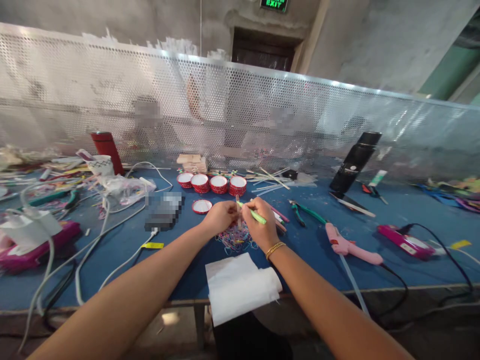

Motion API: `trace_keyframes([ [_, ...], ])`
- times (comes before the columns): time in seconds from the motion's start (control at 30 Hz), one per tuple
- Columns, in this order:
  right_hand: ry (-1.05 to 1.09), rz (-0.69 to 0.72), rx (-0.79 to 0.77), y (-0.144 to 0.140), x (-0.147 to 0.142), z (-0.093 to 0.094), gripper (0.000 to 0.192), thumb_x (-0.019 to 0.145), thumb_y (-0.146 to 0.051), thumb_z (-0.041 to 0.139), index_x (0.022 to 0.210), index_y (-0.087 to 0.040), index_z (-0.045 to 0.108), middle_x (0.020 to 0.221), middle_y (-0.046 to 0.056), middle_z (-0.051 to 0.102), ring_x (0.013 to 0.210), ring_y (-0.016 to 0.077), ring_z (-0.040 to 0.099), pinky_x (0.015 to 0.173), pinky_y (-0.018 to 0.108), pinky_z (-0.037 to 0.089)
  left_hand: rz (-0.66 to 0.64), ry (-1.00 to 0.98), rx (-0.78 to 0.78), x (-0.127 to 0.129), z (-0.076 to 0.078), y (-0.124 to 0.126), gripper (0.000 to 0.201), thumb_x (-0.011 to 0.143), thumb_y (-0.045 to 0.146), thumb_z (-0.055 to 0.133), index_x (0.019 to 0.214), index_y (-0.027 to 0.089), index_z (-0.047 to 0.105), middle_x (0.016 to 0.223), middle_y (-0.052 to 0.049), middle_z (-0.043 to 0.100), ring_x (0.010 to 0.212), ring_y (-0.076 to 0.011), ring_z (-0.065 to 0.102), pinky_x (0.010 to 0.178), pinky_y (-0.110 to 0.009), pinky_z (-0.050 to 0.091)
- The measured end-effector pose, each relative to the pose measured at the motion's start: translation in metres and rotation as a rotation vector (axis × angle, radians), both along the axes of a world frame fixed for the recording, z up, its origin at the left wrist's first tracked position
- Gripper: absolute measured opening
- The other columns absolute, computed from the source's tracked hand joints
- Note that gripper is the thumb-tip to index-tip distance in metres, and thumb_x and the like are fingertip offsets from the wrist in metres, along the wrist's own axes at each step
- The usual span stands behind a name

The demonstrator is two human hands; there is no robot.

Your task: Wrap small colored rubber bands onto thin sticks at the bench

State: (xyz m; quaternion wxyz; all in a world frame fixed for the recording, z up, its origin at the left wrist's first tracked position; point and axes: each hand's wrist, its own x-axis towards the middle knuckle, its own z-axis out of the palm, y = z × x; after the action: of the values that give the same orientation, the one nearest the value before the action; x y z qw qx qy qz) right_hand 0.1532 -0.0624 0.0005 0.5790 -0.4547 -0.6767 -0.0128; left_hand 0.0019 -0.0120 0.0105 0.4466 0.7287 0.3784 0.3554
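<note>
My left hand pinches a small wooden craft stick, held upright over the blue table. In my right hand is a light green marker, gripped like a pen with its tip close to the stick; whether they touch I cannot tell. Beneath both hands lies a tangled heap of colourful thin strings. A shallow red-rimmed white disc rests left of my left hand. Behind it stand several short stacks of red, white-topped round pieces. Several more markers lie partly hidden beside my right hand.
White cloth or paper overhangs the front edge. Rightward lie green-handled pliers, a pink glue gun and a black bottle. A phone, white cables and a red flask are left. A perforated metal screen stands behind.
</note>
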Motion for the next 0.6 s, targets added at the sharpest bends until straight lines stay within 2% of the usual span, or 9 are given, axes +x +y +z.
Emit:
trace_keyframes([
  [0.3, 0.005, -0.001, -0.006, 0.0006, -0.0001, -0.0003, 0.018, 0.095, -0.033, 0.054, 0.079, -0.026, 0.053, 0.073, 0.002, 0.064, 0.072, 0.0214, 0.059, 0.069, 0.034, 0.044, 0.002, -0.024, -0.040, 0.0007, -0.0039, 0.0030, 0.016, 0.075, 0.030, 0.071, 0.075, 0.015, 0.064, 0.059, 0.002, 0.061, 0.050, -0.0109, 0.051, 0.048, -0.022, 0.037],
  [0.47, 0.017, -0.027, -0.023, 0.0026, 0.0017, -0.0009, 0.017, 0.094, -0.032, 0.055, 0.078, -0.025, 0.053, 0.074, 0.002, 0.065, 0.073, 0.0213, 0.060, 0.070, 0.034, 0.045, -0.009, -0.061, -0.094, 0.0010, -0.0044, 0.0038, 0.023, 0.070, 0.034, 0.077, 0.079, 0.015, 0.067, 0.064, 0.000, 0.065, 0.054, -0.0118, 0.055, 0.052, -0.022, 0.040],
  [0.6, 0.017, -0.055, -0.010, 0.0029, 0.0029, -0.0009, 0.017, 0.095, -0.032, 0.055, 0.079, -0.025, 0.054, 0.074, 0.002, 0.065, 0.074, 0.0214, 0.060, 0.070, 0.034, 0.044, -0.020, -0.063, -0.103, 0.0012, -0.0020, 0.0023, 0.030, 0.068, 0.039, 0.080, 0.079, 0.015, 0.067, 0.062, 0.001, 0.064, 0.052, -0.0111, 0.053, 0.050, -0.022, 0.037],
])
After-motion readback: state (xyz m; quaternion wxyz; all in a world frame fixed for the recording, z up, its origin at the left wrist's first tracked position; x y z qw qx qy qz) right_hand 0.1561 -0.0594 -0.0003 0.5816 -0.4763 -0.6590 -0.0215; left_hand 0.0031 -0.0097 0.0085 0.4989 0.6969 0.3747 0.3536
